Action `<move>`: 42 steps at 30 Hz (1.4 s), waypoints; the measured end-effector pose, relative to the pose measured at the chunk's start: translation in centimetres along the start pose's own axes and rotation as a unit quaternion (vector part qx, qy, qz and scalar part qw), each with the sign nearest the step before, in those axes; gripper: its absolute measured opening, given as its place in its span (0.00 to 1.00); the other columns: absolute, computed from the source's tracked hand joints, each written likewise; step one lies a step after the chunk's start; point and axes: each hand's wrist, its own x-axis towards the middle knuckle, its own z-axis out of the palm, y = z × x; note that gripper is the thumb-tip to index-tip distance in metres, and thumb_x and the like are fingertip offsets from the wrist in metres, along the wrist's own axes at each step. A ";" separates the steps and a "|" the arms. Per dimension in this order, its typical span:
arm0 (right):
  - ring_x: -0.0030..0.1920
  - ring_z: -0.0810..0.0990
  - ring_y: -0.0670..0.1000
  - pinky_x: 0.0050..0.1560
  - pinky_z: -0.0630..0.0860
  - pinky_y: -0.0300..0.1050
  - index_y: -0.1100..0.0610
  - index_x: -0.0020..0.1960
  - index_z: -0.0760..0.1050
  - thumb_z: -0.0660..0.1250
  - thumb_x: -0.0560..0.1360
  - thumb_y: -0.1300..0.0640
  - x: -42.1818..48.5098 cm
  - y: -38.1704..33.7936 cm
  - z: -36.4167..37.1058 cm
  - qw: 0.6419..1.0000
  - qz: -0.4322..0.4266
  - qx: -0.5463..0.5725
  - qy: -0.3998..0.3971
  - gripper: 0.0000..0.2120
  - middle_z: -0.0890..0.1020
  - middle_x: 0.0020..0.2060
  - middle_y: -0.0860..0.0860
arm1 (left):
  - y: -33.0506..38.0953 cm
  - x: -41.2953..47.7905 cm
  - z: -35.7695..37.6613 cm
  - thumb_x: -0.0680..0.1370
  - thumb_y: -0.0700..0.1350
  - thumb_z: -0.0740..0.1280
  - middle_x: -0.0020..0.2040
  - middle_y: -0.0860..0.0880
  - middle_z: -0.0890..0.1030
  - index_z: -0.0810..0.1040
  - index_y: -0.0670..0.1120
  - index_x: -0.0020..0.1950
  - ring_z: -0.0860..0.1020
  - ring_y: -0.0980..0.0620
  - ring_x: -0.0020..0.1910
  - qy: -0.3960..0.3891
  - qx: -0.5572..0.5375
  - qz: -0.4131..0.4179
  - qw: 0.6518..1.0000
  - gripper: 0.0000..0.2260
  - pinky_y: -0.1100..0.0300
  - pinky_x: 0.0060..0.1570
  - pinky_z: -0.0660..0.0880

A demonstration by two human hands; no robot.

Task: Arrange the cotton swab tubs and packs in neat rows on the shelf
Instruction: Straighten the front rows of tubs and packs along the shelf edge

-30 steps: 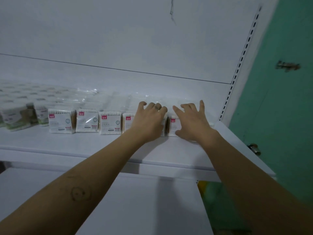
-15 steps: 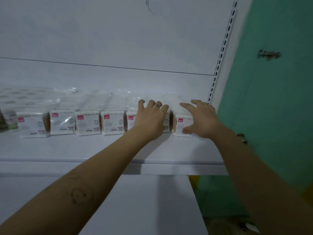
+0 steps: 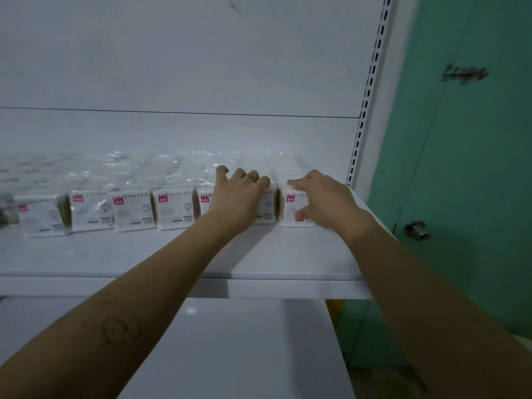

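Left hand [image 3: 239,197], right hand [image 3: 325,197] outstretched, gripping packs [image 3: 289,208]

A single head-worn wide-angle camera faces forward, looking slightly down onto the near white shelf [image 3: 172,254].

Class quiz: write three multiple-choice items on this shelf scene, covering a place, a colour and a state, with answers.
1. Where in the front row of packs is the pack under the right hand?
A. left end
B. middle
C. right end
2. What colour is the wall beside the shelf?
A. green
B. yellow
C. black
3. How do the front-row packs stand?
A. piled up
B. upright, labels outward
C. toppled flat
Answers: C, no pack lies past it; A, the painted wall is green; B, each printed face shows forward.
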 end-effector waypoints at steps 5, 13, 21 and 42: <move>0.64 0.72 0.55 0.60 0.70 0.50 0.45 0.75 0.63 0.75 0.71 0.48 0.6 0.0 -0.1 1.000 0.000 -0.018 -0.008 0.37 0.71 0.64 0.51 | 0.8 0.2 0.0 0.74 0.44 0.67 0.65 0.48 0.73 0.68 0.49 0.69 0.70 0.46 0.64 -0.003 0.022 -0.014 1.000 0.24 0.43 0.67 0.56; 0.66 0.69 0.56 0.62 0.70 0.51 0.45 0.76 0.60 0.74 0.72 0.46 0.8 0.6 0.3 1.000 -0.014 -0.002 -0.028 0.37 0.68 0.68 0.51 | 1.5 -0.1 0.1 0.74 0.45 0.67 0.67 0.48 0.72 0.67 0.49 0.70 0.69 0.46 0.67 -0.017 0.029 -0.038 0.999 0.25 0.41 0.69 0.54; 0.76 0.54 0.58 0.74 0.52 0.58 0.42 0.79 0.48 0.71 0.71 0.42 -0.4 0.9 0.2 1.000 -0.007 -0.002 -0.009 0.44 0.53 0.78 0.54 | 2.4 -1.1 -1.0 0.76 0.51 0.67 0.77 0.45 0.61 0.55 0.49 0.77 0.57 0.45 0.75 -0.006 0.012 -0.070 0.997 0.34 0.40 0.71 0.51; 0.65 0.72 0.54 0.63 0.68 0.45 0.47 0.79 0.54 0.71 0.75 0.58 -2.9 1.4 1.6 0.978 0.018 0.208 0.016 0.39 0.69 0.70 0.54 | 4.2 -3.1 -1.1 0.77 0.53 0.67 0.76 0.48 0.64 0.62 0.51 0.74 0.59 0.46 0.75 0.023 -0.027 -0.070 0.997 0.28 0.40 0.70 0.52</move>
